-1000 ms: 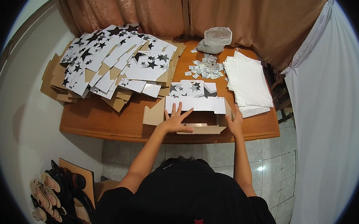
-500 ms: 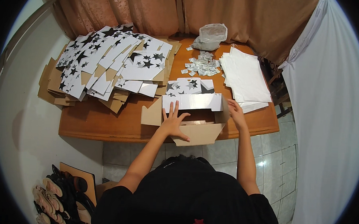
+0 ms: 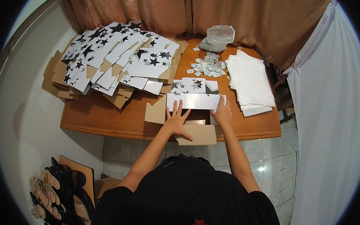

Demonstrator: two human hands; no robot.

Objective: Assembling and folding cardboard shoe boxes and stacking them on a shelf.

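Note:
A partly folded cardboard box point(image 3: 197, 101) stands near the table's front edge, white outside and plain brown inside. Its front flap point(image 3: 199, 136) hangs toward me, and a brown side flap point(image 3: 155, 112) sticks out at the left. My left hand point(image 3: 174, 122) lies with fingers spread over the box's left end, fingertips against the white panel and thumb on the front flap. At the right end my right hand point(image 3: 223, 113) grips the folded-in side. A pale item point(image 3: 196, 122), partly hidden, lies inside. Behind the white panel shows a star-printed lid panel point(image 3: 188, 85).
A large heap of flat star-printed boxes point(image 3: 110, 61) covers the table's left half. Small white packets point(image 3: 208, 66) are scattered before a clear plastic bag point(image 3: 216, 38). White paper sheets point(image 3: 251, 81) are stacked at the right. Shoes point(image 3: 50, 191) stand on the floor, lower left.
My right hand has moved left onto the box's right end, and the side flap there is now folded inward. My left hand stays spread on the box.

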